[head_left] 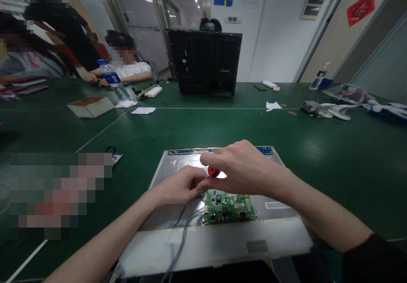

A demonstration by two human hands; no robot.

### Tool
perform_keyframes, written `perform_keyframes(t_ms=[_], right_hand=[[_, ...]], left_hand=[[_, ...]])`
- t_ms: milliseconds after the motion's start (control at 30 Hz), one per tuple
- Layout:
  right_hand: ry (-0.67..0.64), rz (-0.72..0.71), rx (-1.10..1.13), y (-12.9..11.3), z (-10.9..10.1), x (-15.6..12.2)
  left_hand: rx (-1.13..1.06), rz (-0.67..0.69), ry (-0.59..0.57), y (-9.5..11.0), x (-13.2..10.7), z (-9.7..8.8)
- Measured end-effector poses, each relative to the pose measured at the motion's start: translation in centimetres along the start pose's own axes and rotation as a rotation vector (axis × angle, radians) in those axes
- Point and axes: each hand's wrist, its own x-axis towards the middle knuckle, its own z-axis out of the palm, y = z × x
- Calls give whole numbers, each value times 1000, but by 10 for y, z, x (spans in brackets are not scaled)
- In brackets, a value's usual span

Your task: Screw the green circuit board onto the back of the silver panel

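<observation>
A silver metal panel [178, 164] lies flat on the green table in front of me, with a blue strip along its far edge. A green circuit board [229, 208] sits on its near half, with grey cables [184, 228] running off toward me. My right hand [244, 168] is closed round a tool with a red-orange handle [213, 172], held just above the board. My left hand [181, 185] is curled with its fingertips pinched at the tool's lower end, right by the board's left edge. What the fingertips hold is hidden.
A black monitor back shell [205, 62] stands upright across the table. A cardboard box [90, 106], a water bottle [111, 79] and paper scraps lie at the far left, near seated people. White parts and bags [333, 110] lie at the far right.
</observation>
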Motion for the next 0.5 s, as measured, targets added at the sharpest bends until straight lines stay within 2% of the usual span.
perform_keyframes(t_ms=[100,333,500], right_hand=[[5,2,-34,-1,0,1],[-18,12,0,-2,-3,1],[-10,-17,9,0,-2,0]], left_hand=[[50,-9,29,0,0,0],[19,14,-1,-2,1,2],[46,-3,23,-4,0,2]])
